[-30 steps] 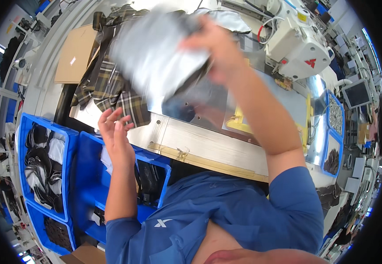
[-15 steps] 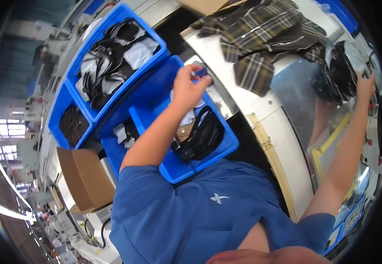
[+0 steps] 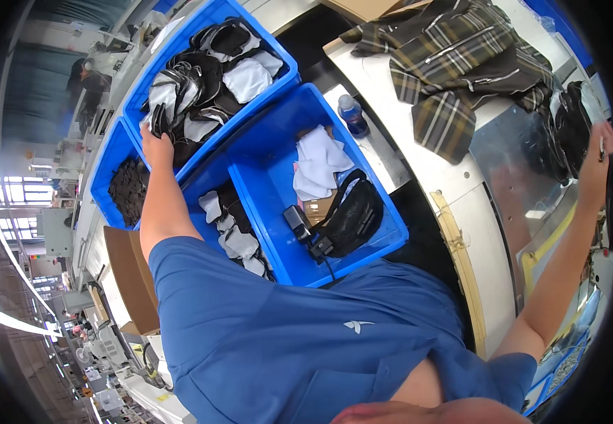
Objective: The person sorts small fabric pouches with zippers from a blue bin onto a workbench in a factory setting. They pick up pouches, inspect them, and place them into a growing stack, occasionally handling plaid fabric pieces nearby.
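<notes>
My left hand (image 3: 158,150) reaches into the upper blue bin (image 3: 289,67), its fingers closed on one of the black-and-white fabric pieces (image 3: 164,112) piled there. At the far right, my right hand (image 3: 596,155) grips a black fabric piece with silvery-white backing (image 3: 571,131) over a metal plate (image 3: 497,155); its fingertips are partly hard to see. Left of that plate lies dark plaid fabric (image 3: 444,71) with zips on the white worktable (image 3: 458,184).
A lower bin (image 3: 395,219) holds white pieces (image 3: 317,159), a black bag (image 3: 356,212) and a small device (image 3: 299,222); more pieces (image 3: 232,237) lie beside it. A bottle (image 3: 352,116) stands behind. A side bin (image 3: 96,191) holds small brown pieces. Cardboard (image 3: 133,275) sits at lower left.
My view has turned toward the left-hand bins. My left hand has moved from beside the bottle into the upper bin's pile. My right hand has brought the silvery piece down at the right.
</notes>
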`<state>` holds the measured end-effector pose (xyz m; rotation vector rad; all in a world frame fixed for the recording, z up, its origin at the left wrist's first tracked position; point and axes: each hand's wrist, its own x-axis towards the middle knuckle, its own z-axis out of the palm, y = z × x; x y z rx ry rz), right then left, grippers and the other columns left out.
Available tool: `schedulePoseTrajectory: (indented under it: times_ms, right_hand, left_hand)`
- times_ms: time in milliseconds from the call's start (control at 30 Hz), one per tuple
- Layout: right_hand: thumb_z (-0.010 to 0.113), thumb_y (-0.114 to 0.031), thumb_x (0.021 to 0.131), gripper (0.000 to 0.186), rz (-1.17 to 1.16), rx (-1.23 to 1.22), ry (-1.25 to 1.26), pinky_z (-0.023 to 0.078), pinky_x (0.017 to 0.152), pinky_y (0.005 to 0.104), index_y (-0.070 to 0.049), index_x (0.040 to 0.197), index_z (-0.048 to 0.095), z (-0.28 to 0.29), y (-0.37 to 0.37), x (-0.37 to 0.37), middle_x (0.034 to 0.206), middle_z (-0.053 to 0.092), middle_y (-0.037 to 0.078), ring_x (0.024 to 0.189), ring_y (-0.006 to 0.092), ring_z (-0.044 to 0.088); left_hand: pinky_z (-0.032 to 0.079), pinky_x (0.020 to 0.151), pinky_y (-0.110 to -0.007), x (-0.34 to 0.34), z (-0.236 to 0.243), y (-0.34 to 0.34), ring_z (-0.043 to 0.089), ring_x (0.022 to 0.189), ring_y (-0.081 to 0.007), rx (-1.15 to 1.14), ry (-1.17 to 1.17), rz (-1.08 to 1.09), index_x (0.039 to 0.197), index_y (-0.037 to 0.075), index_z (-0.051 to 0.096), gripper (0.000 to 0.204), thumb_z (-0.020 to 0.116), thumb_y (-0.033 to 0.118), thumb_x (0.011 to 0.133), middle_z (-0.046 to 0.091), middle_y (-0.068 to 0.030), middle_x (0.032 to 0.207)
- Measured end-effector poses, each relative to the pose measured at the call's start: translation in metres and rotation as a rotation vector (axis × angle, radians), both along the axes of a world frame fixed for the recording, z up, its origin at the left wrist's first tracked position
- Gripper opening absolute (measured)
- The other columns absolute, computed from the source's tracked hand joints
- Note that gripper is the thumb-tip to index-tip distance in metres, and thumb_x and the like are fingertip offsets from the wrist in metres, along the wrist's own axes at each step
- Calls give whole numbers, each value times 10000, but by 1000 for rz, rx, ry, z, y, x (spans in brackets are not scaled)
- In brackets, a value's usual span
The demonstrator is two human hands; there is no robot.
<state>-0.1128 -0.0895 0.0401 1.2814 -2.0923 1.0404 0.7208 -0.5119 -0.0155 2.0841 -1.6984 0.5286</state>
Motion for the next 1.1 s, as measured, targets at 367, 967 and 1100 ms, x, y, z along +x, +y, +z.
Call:
schedulePoseTrajectory:
  times_ms: [367,967,1100]
  right_hand:
    - [646,-99,897,123,528,373,-167,473,747,338,23,898,634,-54,-48,179,876,602,122,810,285,591]
    - [683,-57,850,82,525,380,-440,462,680,284,12,855,639,-63,-52,176,825,574,67,740,166,573]
    - [720,-104,834,137,669,417,-568,487,729,311,8,882,658,-37,-64,215,891,619,72,789,171,593]
  left_hand:
    - [517,863,-473,4,25,0,644,1037,-360,282,-541,37,1007,42,709,245,525,178,920,625,-147,1122]
    - [482,784,-483,-30,36,11,594,857,-393,-350,-77,-263,800,-27,664,298,575,239,903,631,-227,881]
    - [362,515,-259,-115,55,66,473,581,-91,-86,1081,-687,844,67,644,159,630,206,918,543,7,700]
